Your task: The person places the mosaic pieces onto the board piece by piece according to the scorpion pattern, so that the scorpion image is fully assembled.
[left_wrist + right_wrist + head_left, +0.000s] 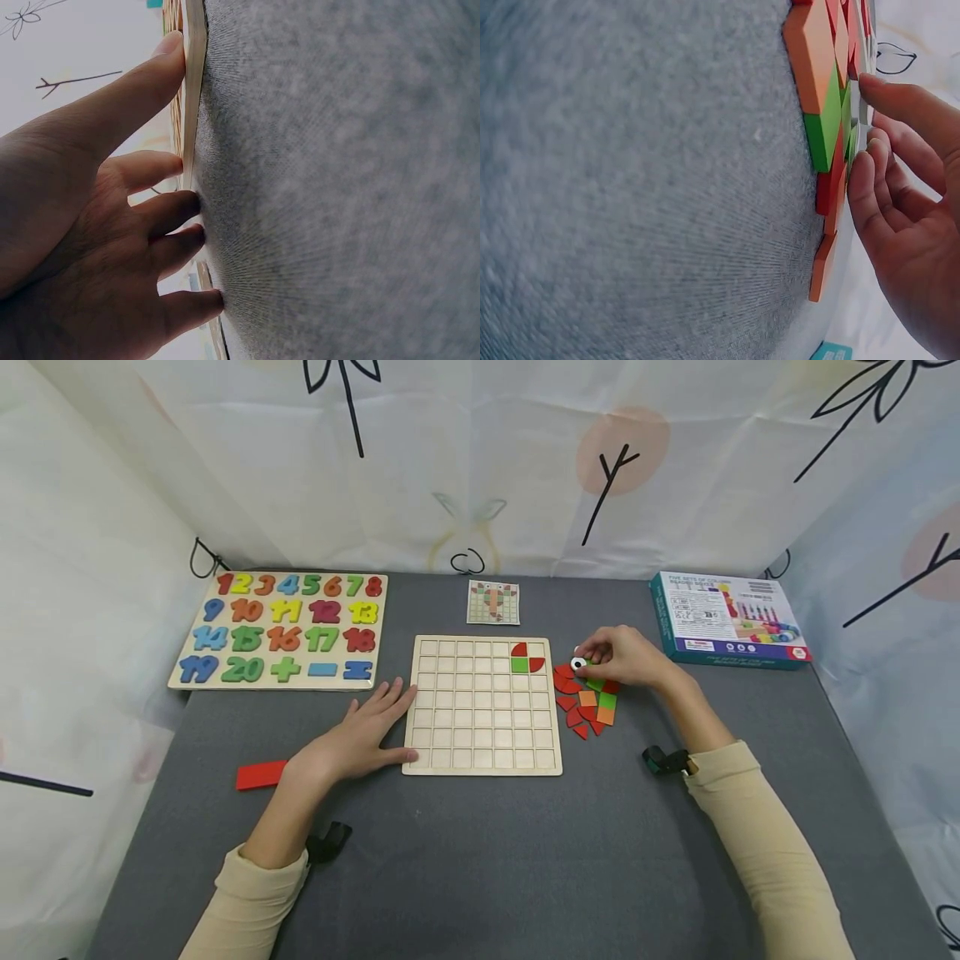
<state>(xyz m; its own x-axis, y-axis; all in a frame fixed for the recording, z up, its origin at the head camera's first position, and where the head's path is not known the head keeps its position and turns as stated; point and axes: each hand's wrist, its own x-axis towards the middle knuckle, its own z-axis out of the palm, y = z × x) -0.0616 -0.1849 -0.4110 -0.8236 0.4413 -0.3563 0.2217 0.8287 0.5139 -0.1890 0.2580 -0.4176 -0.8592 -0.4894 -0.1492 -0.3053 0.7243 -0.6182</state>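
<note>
A wooden grid board (480, 710) lies flat on the table, with two red quarter-round pieces (519, 649) and a green square (520, 665) in its upper right cells. My left hand (360, 735) is spread at the board's left side, thumb and fingertips touching the edge. Over a pile of red, green and orange pieces (587, 698) right of the board, my right hand (622, 657) pinches a white eye piece with a black dot (578, 664) between thumb and fingers. Part of the pile is hidden under that hand.
Behind the board lies a small pattern card (492, 602). A number puzzle board (285, 631) is at the back left, a blue-green box (731, 618) at the back right. Near my left wrist lies a red rectangular block (258, 775). White printed cloth surrounds the table.
</note>
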